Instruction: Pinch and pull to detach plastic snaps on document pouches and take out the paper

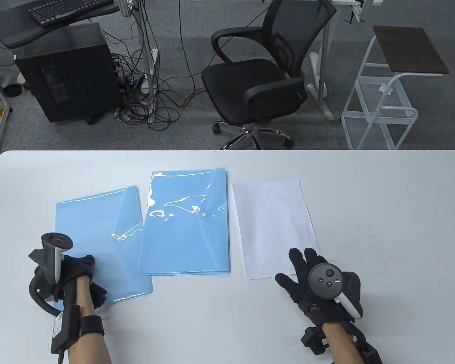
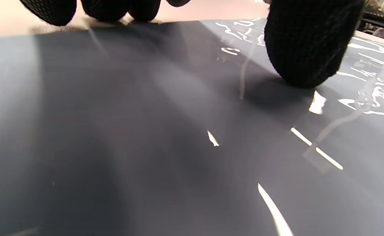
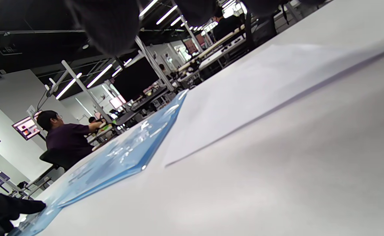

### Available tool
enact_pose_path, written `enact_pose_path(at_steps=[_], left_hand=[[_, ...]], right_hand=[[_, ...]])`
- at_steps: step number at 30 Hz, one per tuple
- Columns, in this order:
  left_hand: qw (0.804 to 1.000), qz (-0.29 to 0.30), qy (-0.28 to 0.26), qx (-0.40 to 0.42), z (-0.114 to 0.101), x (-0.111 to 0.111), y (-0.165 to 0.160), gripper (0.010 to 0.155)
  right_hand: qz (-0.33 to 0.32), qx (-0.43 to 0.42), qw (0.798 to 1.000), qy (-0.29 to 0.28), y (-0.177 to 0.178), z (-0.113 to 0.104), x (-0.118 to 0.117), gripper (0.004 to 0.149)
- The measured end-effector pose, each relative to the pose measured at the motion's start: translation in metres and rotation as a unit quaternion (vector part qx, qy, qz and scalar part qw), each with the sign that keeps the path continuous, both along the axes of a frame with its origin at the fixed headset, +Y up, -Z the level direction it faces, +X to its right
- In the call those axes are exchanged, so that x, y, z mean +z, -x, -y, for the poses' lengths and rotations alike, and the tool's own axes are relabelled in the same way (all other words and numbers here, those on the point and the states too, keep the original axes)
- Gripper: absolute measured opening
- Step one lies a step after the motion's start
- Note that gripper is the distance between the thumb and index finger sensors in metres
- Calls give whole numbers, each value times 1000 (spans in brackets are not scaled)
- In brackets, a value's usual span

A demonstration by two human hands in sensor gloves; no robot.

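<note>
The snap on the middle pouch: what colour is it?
White, on the light blue middle pouch; the snap shows best in the table view.

No text can be read in any view.

A white label sits on the black strap at the left wrist, in the lower left of the table view, but its print is too small to read. In the right wrist view, a wall screen at the middle left shows pink and white shapes, too blurred to give any words. The blue pouches, the paper and the table carry no visible print.
</note>
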State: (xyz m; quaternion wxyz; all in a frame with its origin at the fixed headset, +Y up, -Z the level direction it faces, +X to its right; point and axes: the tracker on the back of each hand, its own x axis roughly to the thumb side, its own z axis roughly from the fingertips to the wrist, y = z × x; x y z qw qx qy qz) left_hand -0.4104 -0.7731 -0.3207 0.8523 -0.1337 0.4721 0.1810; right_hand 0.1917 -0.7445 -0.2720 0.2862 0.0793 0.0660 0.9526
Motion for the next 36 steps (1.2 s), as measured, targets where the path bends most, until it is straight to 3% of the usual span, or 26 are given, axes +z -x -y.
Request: enact_pose_path(at_steps=[10,13,20,24,28,36], left_hand=[[997,-42,-18,58,1,-4,18,105],[999,-41,-17,29,-1,-4,18,78],[998,-39,-17,-50,-6,-1,6,41],[994,-27,7,-103,-9,-1,-5,38],[988,-11,9,-155,-29,-1,-25,40],[971,49,-34,-233,-102,9,-71,43]], right_hand=[[0,-3,1000,5,2,0,1,82],[-3,-1,1000,5,3,0,0,82],[-6,-6,1000,4,5,-1,0,82],[-8,-10,1000,3,6,-1,0,82],[-15,-10,1000,0,8,-3,2,82],[-21,-17,1000,-1,10,-3,5,82]])
